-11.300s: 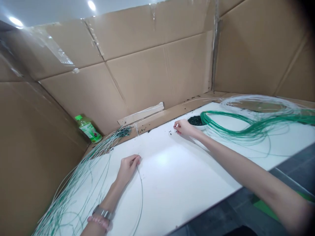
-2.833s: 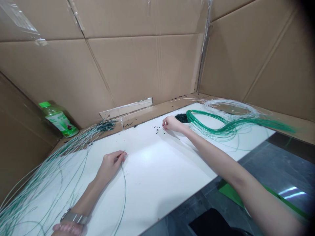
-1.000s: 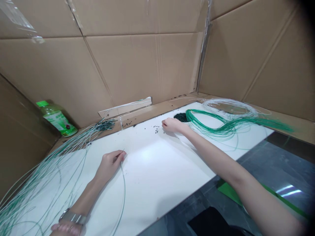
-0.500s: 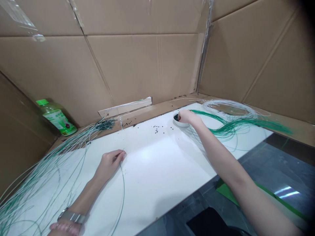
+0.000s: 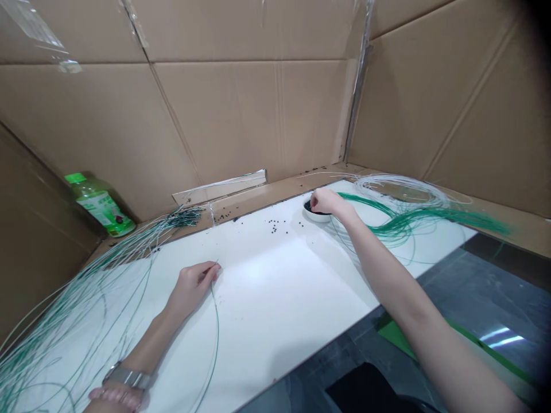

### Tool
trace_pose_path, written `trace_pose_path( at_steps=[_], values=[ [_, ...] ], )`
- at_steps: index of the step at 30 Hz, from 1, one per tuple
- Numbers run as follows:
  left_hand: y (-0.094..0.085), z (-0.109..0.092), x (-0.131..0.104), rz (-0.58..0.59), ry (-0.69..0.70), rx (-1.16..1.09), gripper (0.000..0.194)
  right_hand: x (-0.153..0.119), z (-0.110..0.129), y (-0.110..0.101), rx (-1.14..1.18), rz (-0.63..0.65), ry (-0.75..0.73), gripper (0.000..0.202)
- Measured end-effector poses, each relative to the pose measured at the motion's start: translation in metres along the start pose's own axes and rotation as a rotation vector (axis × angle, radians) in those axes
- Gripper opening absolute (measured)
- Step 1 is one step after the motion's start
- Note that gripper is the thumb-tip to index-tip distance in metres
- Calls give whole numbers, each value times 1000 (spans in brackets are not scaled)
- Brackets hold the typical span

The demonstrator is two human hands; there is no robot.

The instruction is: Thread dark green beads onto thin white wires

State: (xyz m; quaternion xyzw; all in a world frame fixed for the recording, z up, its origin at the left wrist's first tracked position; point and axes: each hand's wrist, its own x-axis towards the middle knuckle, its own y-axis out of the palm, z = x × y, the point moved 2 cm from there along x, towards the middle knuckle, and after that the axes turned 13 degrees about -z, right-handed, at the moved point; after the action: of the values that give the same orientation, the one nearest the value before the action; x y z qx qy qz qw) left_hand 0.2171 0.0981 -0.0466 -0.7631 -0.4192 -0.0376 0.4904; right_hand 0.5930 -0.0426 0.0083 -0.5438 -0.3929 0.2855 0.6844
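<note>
My left hand (image 5: 197, 282) rests at the middle left of the white board (image 5: 275, 292), its thumb and fingers pinched on a thin green wire (image 5: 216, 338). The wire's short tip sticks up past the fingertips, and its length curves down toward the near edge. Farther off, my right hand (image 5: 325, 202) is over a small white bowl (image 5: 317, 218) of tiny black pieces. The fingers of that hand are pressed together at the bowl's contents; whatever is between them is too small to make out. Several loose black pieces (image 5: 278, 226) lie on the board left of the bowl.
Long green and white wires (image 5: 103, 287) with dark tips spread over the left side. Green strands (image 5: 400, 223) and a coil of white wire (image 5: 404, 186) lie at the right. A green-capped bottle (image 5: 103, 207) leans by the cardboard wall (image 5: 249, 115) at the back left.
My right hand has risen slightly in the bowl, and more of the black pieces show under its fingers. My left hand has stayed nearly still on the wire.
</note>
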Motion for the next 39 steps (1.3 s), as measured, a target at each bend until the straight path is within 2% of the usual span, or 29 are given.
trace_pose_path(
  at_steps=[5,8,11,16,33,39],
  values=[
    [1,0,0,4,-7,-2,38,-2,33,-2,163,-41,-219,27],
    [1,0,0,5,-8,-1,38,-7,58,12,239,36,-340,25],
    [0,0,0,8,-8,2,38,-10,69,30,269,112,-385,24],
    [0,0,-1,14,-8,0,38,-6,64,42,282,136,-374,25],
    [1,2,-1,26,-32,-16,37,-5,58,35,361,56,-330,24],
    [3,1,-1,40,-38,-46,36,1,50,32,424,-7,-295,24]
  ],
)
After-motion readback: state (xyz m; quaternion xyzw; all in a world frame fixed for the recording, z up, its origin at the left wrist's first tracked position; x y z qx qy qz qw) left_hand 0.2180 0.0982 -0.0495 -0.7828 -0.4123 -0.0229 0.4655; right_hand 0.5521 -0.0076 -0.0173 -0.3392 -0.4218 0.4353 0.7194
